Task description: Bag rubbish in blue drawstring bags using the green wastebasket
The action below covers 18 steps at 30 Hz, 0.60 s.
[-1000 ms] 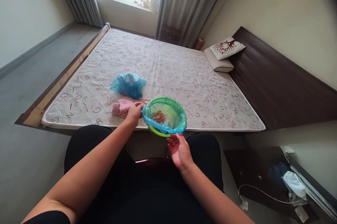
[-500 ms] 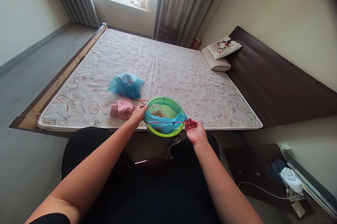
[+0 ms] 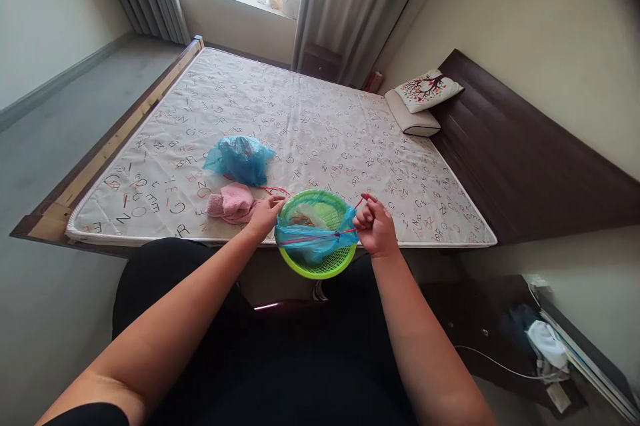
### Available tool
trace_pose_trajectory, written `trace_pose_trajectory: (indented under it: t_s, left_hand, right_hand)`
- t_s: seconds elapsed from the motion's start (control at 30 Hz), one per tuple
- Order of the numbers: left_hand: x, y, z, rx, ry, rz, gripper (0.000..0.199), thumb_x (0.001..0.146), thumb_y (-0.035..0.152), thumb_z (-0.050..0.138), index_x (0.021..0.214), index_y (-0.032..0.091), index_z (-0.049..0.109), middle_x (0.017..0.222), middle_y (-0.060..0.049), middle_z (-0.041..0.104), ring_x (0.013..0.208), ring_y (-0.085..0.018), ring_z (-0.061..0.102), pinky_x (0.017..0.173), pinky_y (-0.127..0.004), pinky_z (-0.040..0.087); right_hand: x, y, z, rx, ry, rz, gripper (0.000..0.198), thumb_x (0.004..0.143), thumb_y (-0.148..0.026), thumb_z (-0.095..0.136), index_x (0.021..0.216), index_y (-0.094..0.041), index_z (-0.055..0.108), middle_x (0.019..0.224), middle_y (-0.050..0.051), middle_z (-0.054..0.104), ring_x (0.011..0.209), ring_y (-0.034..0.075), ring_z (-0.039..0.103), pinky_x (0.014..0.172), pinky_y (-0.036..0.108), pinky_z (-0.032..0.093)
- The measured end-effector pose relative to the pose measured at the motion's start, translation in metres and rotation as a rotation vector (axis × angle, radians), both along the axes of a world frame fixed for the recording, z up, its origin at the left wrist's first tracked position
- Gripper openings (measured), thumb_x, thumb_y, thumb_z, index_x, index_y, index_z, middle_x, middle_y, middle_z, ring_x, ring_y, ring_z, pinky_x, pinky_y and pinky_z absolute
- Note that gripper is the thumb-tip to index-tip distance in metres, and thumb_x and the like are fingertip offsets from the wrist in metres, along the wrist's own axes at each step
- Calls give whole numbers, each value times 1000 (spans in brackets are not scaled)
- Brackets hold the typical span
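Observation:
A bright green plastic basket (image 3: 316, 271) tilts toward me at the bed's near edge. A thin blue drawstring bag (image 3: 313, 239) lies in it and stretches across its front; what is inside the bag is hard to make out. My left hand (image 3: 267, 214) is closed at the basket's left rim, pinching the bag's edge. On the right, my right hand (image 3: 375, 225) is closed on the bag's red drawstring (image 3: 358, 203), a short end standing up by the forefinger. Beside my left hand lies a folded pink cloth (image 3: 233, 203).
Behind the pink cloth, a filled blue plastic bag (image 3: 239, 158) rests on the letter-patterned mattress (image 3: 330, 126). Two pillows (image 3: 425, 93) lean near the dark headboard (image 3: 530, 126). A low dark cabinet (image 3: 480, 319) with a cable and cloths stands at right.
My right hand has risen slightly and curled from loosely open fingers into a closed grip, pulling the drawstring up. The basket has shifted a little toward me and tilted more.

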<state>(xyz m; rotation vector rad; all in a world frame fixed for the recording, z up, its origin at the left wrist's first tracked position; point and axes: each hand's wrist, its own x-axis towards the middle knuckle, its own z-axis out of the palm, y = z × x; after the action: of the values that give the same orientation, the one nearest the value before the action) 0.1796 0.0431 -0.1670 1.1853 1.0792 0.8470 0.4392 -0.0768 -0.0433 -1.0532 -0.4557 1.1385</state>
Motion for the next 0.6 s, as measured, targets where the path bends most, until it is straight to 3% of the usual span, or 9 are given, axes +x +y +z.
trace_pose_trajectory:
  t_s: [0.1,0.27,0.4,0.6]
  left_hand:
    - [3,-3,-2,54,79,-4,40,90,51,64,109,17,72,118,-14,78,116,-32,70,102,-42,52]
    - [6,-12,3,179,166,-33,35,88,36,70,119,20,73,128,-11,77,123,-32,68,112,-43,48]
    - [8,-17,5,226,186,-32,32,90,33,68,119,21,73,129,-10,76,125,-31,68,114,-43,48]
    - [10,-16,1,216,237,-3,35,95,37,63,124,19,71,130,-14,75,125,-32,68,111,-46,49]
  right_hand:
    - [1,14,1,-62,-15,3,31,77,-23,76,107,-20,69,54,-12,37,45,6,28,45,19,25]
    - [9,34,14,-60,-24,-98,34,73,-18,71,106,-23,67,61,-10,48,49,7,38,48,20,35]
    - [10,43,34,-9,-88,-9,31,73,-19,70,104,-23,69,63,-9,48,51,7,39,50,21,37]
    - [-7,48,63,61,-158,135,26,73,-23,69,99,-25,71,58,-10,40,49,8,31,47,23,27]
